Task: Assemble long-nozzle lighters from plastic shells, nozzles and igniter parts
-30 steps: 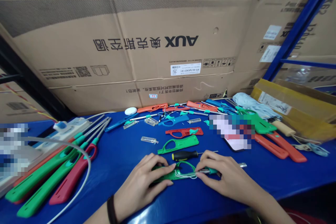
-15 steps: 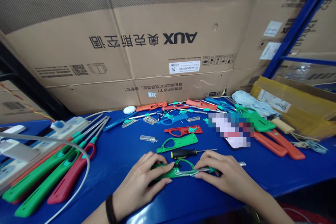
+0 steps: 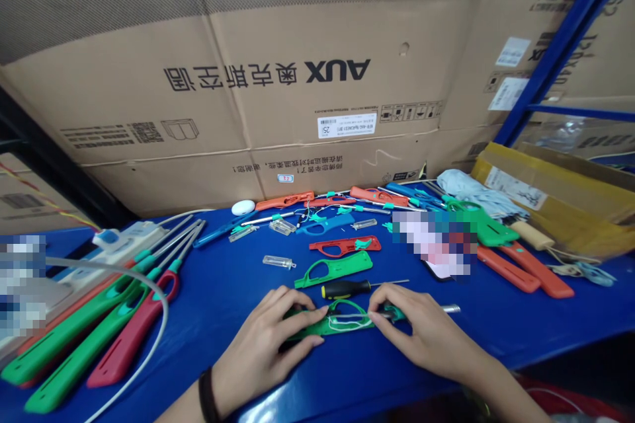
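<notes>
My left hand (image 3: 260,344) grips the left end of a green plastic utility-lighter shell (image 3: 317,327), which lies flat on the table. Thin white wire (image 3: 342,323) loops across its open middle. My right hand (image 3: 421,327) pinches a teal fitting (image 3: 394,312) on a metal nozzle tube (image 3: 446,309) at the shell's right end. Just above my hands lie a black-and-yellow screwdriver (image 3: 344,289) and a green half-shell (image 3: 333,269). Fingers hide part of the shell.
The blue table (image 3: 213,317) holds several red, orange and blue shells, and green lighters (image 3: 74,350) at left. A power strip (image 3: 129,243) and white cable (image 3: 124,271) lie left. A blurred phone (image 3: 436,269) lies right. Cardboard boxes (image 3: 248,79) stand behind.
The whole view drifts slightly left and up. My right fingers shift a little along the teal fitting, and both hands stay on the green shell.
</notes>
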{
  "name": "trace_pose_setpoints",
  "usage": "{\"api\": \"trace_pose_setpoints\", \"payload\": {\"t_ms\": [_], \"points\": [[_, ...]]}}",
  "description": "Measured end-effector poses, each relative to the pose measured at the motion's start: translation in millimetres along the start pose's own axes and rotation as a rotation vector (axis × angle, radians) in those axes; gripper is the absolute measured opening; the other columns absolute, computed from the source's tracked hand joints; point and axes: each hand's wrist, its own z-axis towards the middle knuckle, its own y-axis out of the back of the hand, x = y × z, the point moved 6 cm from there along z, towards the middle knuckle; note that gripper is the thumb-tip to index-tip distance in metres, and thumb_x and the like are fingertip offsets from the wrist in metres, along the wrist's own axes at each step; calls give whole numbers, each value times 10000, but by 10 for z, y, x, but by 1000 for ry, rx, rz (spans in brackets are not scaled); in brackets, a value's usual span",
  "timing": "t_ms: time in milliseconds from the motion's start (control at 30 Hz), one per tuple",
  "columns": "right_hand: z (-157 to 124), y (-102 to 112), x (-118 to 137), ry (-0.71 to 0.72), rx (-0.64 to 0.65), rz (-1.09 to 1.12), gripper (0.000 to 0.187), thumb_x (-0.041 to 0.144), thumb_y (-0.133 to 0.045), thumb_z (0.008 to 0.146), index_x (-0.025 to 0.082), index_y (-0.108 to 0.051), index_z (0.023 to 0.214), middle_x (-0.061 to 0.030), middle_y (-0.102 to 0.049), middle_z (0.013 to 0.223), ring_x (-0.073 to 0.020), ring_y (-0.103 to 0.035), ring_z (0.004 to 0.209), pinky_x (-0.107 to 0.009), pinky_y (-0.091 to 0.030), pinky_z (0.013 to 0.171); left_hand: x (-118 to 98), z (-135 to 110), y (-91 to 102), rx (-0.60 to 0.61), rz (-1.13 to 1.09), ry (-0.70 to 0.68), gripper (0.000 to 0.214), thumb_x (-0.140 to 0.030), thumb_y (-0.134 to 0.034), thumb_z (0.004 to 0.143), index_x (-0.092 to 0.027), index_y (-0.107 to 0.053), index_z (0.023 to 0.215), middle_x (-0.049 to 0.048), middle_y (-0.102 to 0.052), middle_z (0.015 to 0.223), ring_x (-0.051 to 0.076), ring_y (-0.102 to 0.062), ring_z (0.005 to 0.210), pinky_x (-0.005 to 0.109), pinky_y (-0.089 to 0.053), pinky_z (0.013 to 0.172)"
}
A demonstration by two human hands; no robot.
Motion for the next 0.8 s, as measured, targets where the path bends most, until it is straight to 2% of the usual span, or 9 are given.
{"api": "trace_pose_setpoints", "payload": {"t_ms": [167, 367, 600, 800], "points": [[-9, -3, -12, 2, 16, 5, 104, 276, -424, 944, 237, -515, 910, 10, -619, 893, -141, -590, 811, -260, -428, 710, 4, 5, -3, 5, -14, 7, 321, -312, -521, 909, -313, -560, 1228, 47, -587, 1077, 198, -565, 945, 398, -450, 891], [21, -31, 4, 52, 38, -14, 38, 245, -474, 923, 260, -506, 910, 21, -576, 1043, -146, -569, 964, -255, -428, 785, -11, 8, -2, 6, -18, -6, 316, -298, -512, 916, -285, -547, 1229, 53, -589, 1083, 186, -555, 935, 374, -448, 889], [67, -51, -21, 23, 16, -20, 47, 285, -449, 944, 257, -486, 950, 23, -579, 1008, -140, -572, 891, -272, -431, 776, -17, 9, 6, -5, -14, 2, 308, -302, -520, 911, -277, -549, 1217, 50, -588, 1075, 188, -563, 933, 370, -456, 882], [73, -55, 6, 85, 87, -32, 41, 233, -487, 927, 265, -511, 933, 34, -574, 1036, -132, -571, 923, -260, -423, 803, -9, 8, -7, 3, -18, 2, 323, -308, -512, 916, -273, -532, 1236, 55, -585, 1071, 190, -559, 933, 387, -462, 874]]}}
